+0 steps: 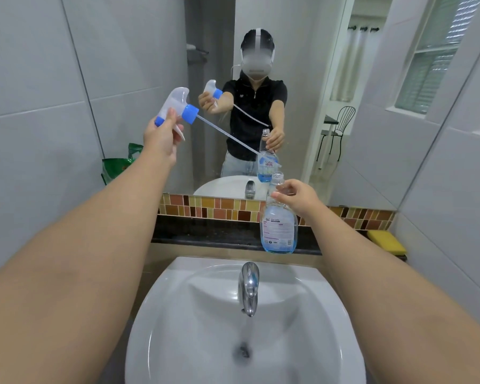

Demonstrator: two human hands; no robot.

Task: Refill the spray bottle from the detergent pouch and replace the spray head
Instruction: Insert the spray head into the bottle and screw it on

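Left hand [161, 134] fingers grasp the spray head [178, 108], its tube slanting off toward the right hand [297, 196], whose fingers grip the open bottle [279, 228] neck on the surface [205, 236].

Space above sink [155, 314] open — faucet [249, 286] juts centrally; mirror [302, 79] walls off ledge [205, 236] behind.

You had a white sink [178, 314] with a chrome tap [249, 286] before you; a yellow sponge [388, 241] lay on the dark ledge [205, 236]; a mirror [302, 79] hung above
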